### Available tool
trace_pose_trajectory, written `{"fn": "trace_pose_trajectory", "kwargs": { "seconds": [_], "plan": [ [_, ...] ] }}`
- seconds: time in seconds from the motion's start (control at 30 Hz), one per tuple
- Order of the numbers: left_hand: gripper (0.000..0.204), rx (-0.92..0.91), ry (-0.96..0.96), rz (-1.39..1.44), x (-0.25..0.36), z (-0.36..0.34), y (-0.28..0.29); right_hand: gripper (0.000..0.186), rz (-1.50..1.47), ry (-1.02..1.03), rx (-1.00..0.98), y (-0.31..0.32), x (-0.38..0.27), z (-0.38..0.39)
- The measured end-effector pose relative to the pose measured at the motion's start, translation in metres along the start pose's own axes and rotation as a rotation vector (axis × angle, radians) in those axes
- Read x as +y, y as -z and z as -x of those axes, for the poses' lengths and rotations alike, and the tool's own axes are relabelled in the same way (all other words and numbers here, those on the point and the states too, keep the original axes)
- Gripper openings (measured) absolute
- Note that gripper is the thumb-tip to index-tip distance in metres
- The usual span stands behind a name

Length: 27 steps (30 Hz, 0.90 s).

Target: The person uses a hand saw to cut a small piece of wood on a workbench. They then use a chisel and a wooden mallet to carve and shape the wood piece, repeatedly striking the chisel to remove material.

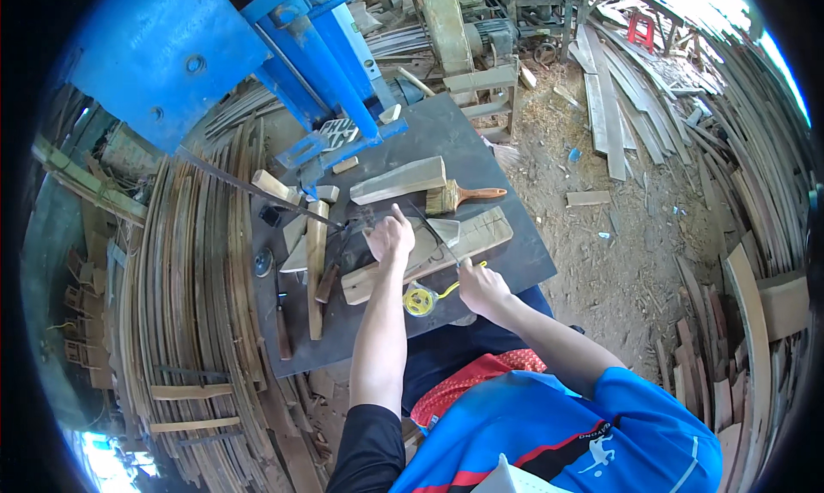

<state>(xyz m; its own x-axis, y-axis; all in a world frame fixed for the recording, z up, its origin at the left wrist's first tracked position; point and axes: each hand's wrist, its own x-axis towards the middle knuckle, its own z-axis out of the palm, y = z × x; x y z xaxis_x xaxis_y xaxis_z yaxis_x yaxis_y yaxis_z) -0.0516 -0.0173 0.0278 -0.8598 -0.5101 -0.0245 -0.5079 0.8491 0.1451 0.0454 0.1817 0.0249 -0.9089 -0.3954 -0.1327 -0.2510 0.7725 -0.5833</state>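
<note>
My left hand [390, 237] is closed over the far left part of a long wooden block [476, 238], its thumb side pointing up. What its fingers hold, if anything, is hidden. My right hand [485, 289] makes a fist at the block's near edge. From it a thin dark rod [445, 246] slants up and left across the block. A yellow tape measure [419, 300] lies between my hands at the block's near side, with a yellow strip running under my right hand. Beyond the block rest a paintbrush [463, 196] with a wooden handle and a tapered wooden piece [399, 181].
On the dark tabletop [524, 261], a wooden stick [316, 278] and dark-handled tools [282, 326] lie left. A blue machine [326, 72] with a saw blade [249, 184] stands far left. Stacked boards [193, 278] flank the table; more planks [614, 107] lie on the right-hand floor.
</note>
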Motion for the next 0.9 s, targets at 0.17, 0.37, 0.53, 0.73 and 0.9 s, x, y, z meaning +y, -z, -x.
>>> {"fn": "trace_pose_trajectory", "kwargs": {
  "seconds": [0.17, 0.37, 0.53, 0.73, 0.9],
  "plan": [
    [0.07, -0.009, 0.007, 0.017, 0.007, -0.001, 0.002, 0.024, 0.111, -0.002, -0.062, 0.007, 0.005, -0.015],
    [0.07, 0.04, 0.009, 0.053, -0.002, -0.006, -0.007, 0.029, 0.058, 0.012, -0.062, 0.024, 0.01, 0.034],
    [0.069, 0.084, 0.004, 0.029, 0.002, -0.001, -0.007, 0.025, 0.028, 0.023, 0.001, 0.006, 0.011, -0.011],
    [0.068, 0.11, 0.035, 0.006, 0.0, -0.006, -0.004, 0.023, 0.054, 0.032, -0.051, 0.027, 0.015, 0.021],
    [0.069, 0.041, 0.047, 0.051, -0.001, -0.007, -0.012, 0.027, 0.079, 0.017, -0.064, 0.035, 0.023, 0.058]
  ]
}}
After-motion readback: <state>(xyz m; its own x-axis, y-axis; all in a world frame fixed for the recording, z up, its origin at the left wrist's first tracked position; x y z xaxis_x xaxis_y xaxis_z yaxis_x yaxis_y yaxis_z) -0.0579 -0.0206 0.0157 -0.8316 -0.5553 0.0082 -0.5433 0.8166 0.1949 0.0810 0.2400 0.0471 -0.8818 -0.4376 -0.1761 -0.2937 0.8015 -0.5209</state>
